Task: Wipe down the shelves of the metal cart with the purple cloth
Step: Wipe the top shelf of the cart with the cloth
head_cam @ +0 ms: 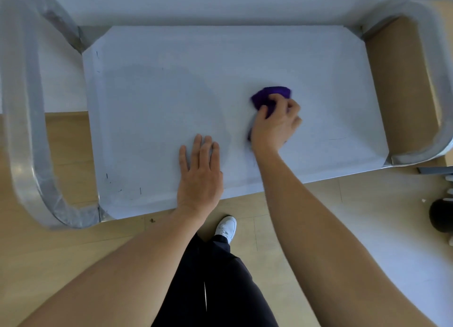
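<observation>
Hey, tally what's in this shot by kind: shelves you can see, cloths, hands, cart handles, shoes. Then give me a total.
shelf: 1
purple cloth: 1
hands: 2, left hand flat on the shelf, right hand gripping the purple cloth
cart handles: 2, left handle, right handle
white shoe: 1
Total: 7

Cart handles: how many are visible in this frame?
2. The left handle loops up at the left end of the shelf; the right handle loops up at its right end. Nothing seems to hide a further one.
</observation>
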`<state>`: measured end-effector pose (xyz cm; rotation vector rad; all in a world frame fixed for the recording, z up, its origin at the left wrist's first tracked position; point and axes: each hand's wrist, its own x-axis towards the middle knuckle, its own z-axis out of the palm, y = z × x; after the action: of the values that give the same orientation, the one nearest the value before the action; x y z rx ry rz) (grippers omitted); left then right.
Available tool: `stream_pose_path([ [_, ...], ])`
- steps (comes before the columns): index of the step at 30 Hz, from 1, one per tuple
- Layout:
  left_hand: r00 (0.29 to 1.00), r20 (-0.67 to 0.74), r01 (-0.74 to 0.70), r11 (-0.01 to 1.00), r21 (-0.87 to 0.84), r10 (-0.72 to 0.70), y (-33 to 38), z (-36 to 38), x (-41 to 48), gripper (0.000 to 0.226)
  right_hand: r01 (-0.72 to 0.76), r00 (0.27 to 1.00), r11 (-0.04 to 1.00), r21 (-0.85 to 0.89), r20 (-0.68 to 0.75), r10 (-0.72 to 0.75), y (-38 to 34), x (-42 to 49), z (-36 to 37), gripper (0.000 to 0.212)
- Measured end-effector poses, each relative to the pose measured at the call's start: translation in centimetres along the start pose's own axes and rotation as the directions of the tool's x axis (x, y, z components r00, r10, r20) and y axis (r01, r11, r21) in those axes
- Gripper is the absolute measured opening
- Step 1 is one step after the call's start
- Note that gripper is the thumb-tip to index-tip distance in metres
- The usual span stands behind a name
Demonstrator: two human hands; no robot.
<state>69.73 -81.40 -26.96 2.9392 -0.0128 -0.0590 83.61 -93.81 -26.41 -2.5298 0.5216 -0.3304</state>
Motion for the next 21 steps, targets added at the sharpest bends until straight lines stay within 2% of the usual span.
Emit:
stream_pose_path([
  [1,1.0,-0.007,-0.004,1.0,0.009,0.004,0.0,0.1,0.0,0.056,0.108,0.994,0.994,0.01,0.035,-0.108,-1.2,-1.5,0.5,0.027],
  [3,1.0,-0.018,-0.01,1.0,0.021,0.01,-0.1,0.2,0.0,0.056,0.334,0.931,0.941,0.05,0.139,-0.337,-2.7,-4.6,1.3,0.025],
  [5,1.0,-0.016,-0.009,1.0,0.021,0.01,-0.2,0.2,-0.1,0.056,0.447,0.87,0.888,0.104,0.177,-0.459,-2.9,-5.5,1.1,0.024],
  [7,1.0,-0.005,-0.007,1.0,0.015,0.007,-0.1,0.0,0.0,0.056,0.506,0.838,0.857,0.097,0.179,-0.516,-2.0,-4.0,0.7,0.024],
  [9,1.0,-0.001,-0.004,1.0,0.01,0.004,-0.1,0.0,0.0,0.055,0.449,0.882,0.892,0.046,0.134,-0.451,-0.3,-1.4,0.2,0.025],
  [11,1.0,-0.009,-0.004,1.0,0.005,0.004,-0.1,0.0,-0.1,0.056,0.284,0.957,0.959,0.023,0.055,-0.284,1.6,1.3,-0.5,0.026],
  [13,1.0,-0.017,-0.007,1.0,0.011,0.007,-0.1,0.1,0.0,0.058,0.165,0.986,0.986,0.008,0.023,-0.165,2.5,2.5,-0.9,0.026],
  [17,0.999,-0.033,0.01,1.0,-0.003,-0.01,-0.1,-0.3,-0.1,0.058,0.136,0.989,0.991,-0.007,0.06,-0.136,2.3,2.5,-1.0,0.027],
  [21,0.996,-0.091,0.018,0.999,-0.04,-0.022,0.5,-1.2,1.2,0.048,0.151,0.985,0.989,-0.004,0.085,-0.15,2.3,2.7,-1.4,0.027],
])
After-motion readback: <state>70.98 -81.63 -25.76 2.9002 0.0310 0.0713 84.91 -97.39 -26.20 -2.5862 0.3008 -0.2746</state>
